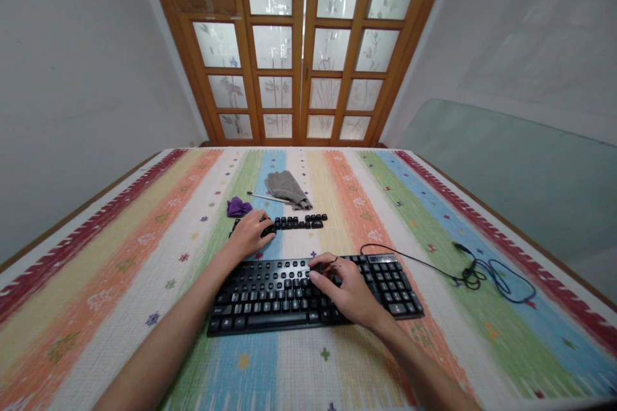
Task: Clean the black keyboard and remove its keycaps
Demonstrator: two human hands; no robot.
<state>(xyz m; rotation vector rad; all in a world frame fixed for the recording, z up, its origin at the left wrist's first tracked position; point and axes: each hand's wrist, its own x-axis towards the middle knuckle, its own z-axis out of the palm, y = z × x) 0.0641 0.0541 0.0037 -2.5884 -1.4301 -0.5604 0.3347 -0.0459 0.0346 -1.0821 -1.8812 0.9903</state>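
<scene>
A black keyboard [277, 319] lies across the striped cloth. Its upper left rows show bare key mounts, while the lower rows and the number pad carry keycaps. Over the upper middle of the keyboard, my right hand [348, 290] pinches a small black keycap [317, 267] between thumb and fingers. Beyond the keyboard's back edge, loose black keycaps [292, 223] lie in short rows. My left hand [250, 232] is at the left part of these rows, its thumb and forefinger closed around a dark keycap [267, 229]; other keycaps there are partly hidden by the hand.
A purple cloth [238, 207], a thin brush-like stick [267, 197] and a grey rag [288, 188] lie behind the loose keycaps. The keyboard's cable [475, 273] is coiled at the right. Wooden glass doors [303, 44] stand past the table's far edge.
</scene>
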